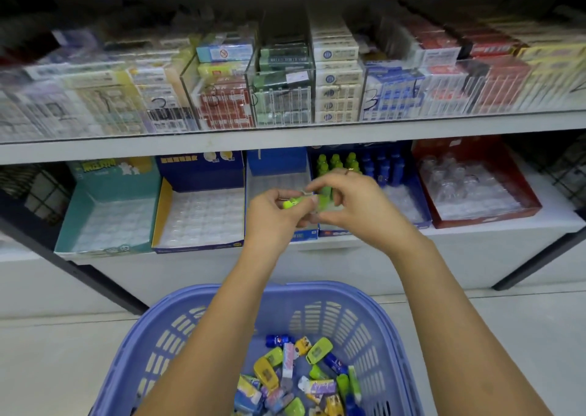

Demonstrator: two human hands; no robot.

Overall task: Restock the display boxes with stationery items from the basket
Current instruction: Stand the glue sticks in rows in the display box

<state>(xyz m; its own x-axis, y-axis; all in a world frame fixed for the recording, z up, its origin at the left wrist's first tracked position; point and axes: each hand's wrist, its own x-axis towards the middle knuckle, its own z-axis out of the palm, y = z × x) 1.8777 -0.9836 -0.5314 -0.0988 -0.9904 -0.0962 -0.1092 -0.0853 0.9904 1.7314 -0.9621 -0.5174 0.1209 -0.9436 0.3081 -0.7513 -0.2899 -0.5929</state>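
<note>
- Holding a small green stationery item (291, 203) in my left hand (276, 217), I see the fingers curled round it, with its bright end poking out toward the right.
- My right hand (352, 199) meets it from the other side. Thumb and forefinger are pressed together in a pinch at the item's far end, and the other fingers are loosely bent. The blur keeps me from telling exactly what part they nip.
- Both hands hang in the air in front of the lower shelf (555, 217), just before the middle blue display box (276, 161) and touching none of the boxes.
- Just to the right of it, another blue display box (336, 233) carries upright green bottles (336, 163) and blue bottles (382, 165) along its back rows.
- Further right stands a red display box (488, 217). To the left stand a blue and yellow display box (199, 174) and a teal display box (117, 187). Each shows a clear moulded insert.
- Below my forearms sits the purple basket (285, 292) on the floor, with a heap of mixed stationery items (301, 374) in green, yellow and blue at its bottom.
- Above, the upper shelf (285, 142) bears clear bins (282, 92) packed with small boxed goods, too blurred to read.
</note>
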